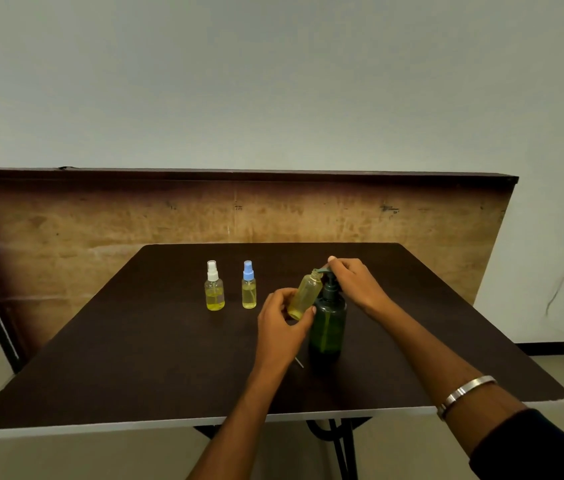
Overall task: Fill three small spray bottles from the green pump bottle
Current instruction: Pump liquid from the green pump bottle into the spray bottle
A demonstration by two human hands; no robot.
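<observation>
Pump bottle (328,323) upright on table (135,341), mid-right. Left hand (280,320) grips open spray bottle (305,293), tilted, mouth at spout. Right hand (351,282) curls over pump head. Keep mouth under spout, press slow, hold btl steady, stop w/ headroom left.

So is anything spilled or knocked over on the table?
No spill shows. One small bottle is tilted with no cap, but the left hand holds it that way under the green pump bottle. A thin white thing lies loose on the table; I can't tell what it is.
</observation>
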